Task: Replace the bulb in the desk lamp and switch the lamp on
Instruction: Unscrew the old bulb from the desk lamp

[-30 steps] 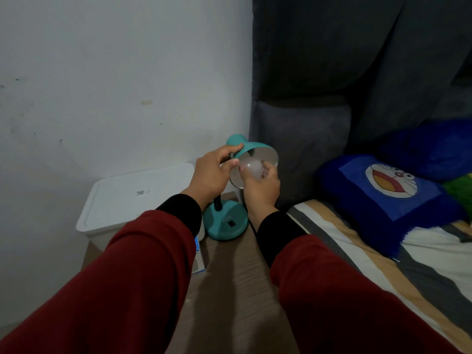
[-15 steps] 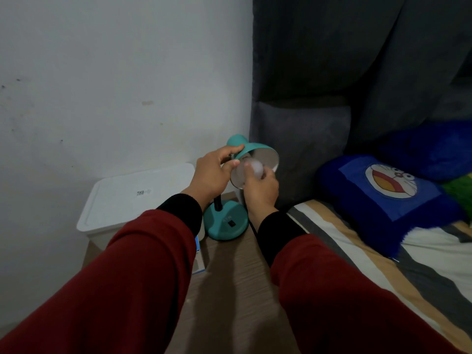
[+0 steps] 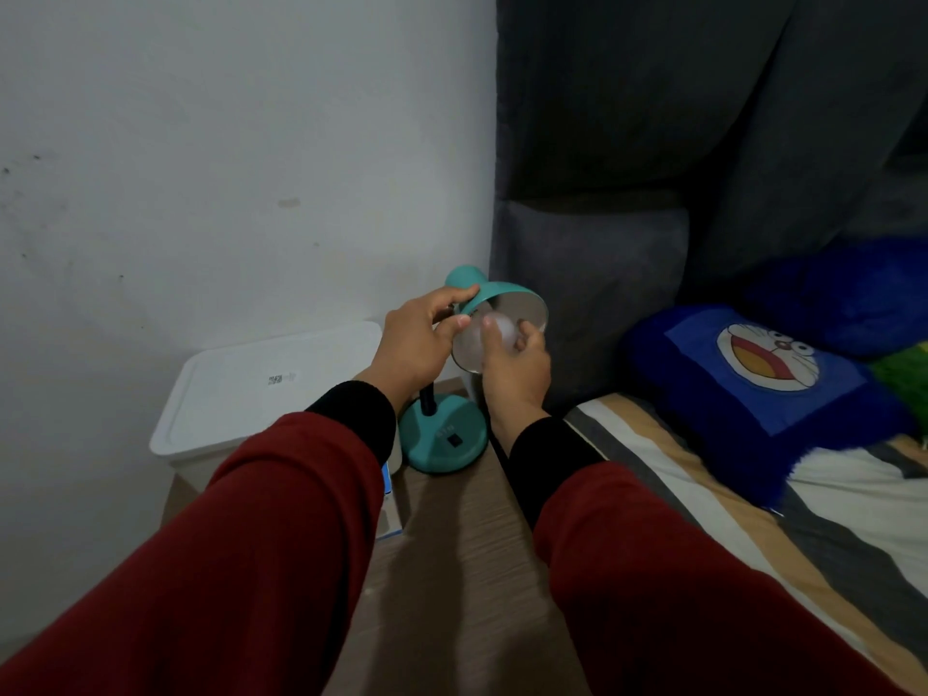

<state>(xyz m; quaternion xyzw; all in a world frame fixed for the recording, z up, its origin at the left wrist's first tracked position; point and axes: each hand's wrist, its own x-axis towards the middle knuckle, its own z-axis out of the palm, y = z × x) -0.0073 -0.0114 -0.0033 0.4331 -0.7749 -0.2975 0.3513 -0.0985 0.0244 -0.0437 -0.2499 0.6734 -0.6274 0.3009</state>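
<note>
A teal desk lamp stands on a wooden bedside table, its round base behind my wrists. Its shade is tilted with the opening facing me and the lamp is unlit. My left hand grips the shade's neck and rim from the left. My right hand reaches into the shade opening from below, fingers closed around a white bulb. Whether the bulb sits in the socket is hidden by my fingers and the shade.
A white lidded plastic box stands left of the lamp against the wall. A blue-and-white carton lies under my left forearm on the table. A striped bed with a blue cartoon pillow borders the right side.
My right hand has turned around the bulb inside the shade, its fingers shifting position. The left hand and lamp have stayed in place.
</note>
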